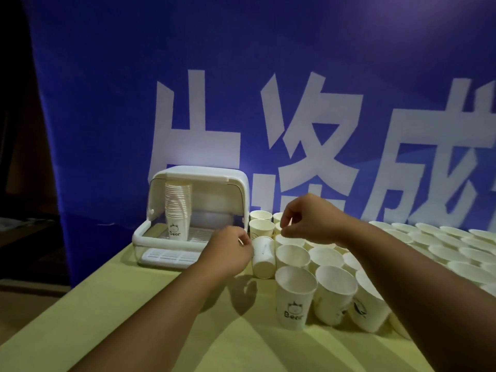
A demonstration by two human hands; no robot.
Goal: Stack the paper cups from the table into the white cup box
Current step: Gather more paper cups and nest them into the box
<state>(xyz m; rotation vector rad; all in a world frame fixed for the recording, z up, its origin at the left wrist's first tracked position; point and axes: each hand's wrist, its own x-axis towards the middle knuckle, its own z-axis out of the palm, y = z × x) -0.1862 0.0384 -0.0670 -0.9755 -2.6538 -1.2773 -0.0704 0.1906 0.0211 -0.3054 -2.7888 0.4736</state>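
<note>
The step in hand is a pick-up: taking one more cup from the table (128, 323) for the box (237, 183). The box stands at the table's far left corner with its lid up, and a tall stack (178, 205) stands at its left side. Most of the task seems to be left, for loose cups (326, 257) crowd the right half of the table, upright and rim to rim, right back to the far edge.

The left hand (228, 253) is curled, with thumb and fingers against the side of a cup (264, 260). This cup stands base-up and a little tilted at the left end of the crowd, just in front of the box. It looks like a light grip on the cup's wall.

The right hand (308, 221) hovers over the far cups, its fingers bent and its thumb and forefinger nearly closed at a rim. Whether it has hold of that cup I cannot tell.

The next move probably calls for turning the cup mouth-up, carrying it left to the box opening, and lowering it squarely into the stack without squeezing the thin wall.
</note>
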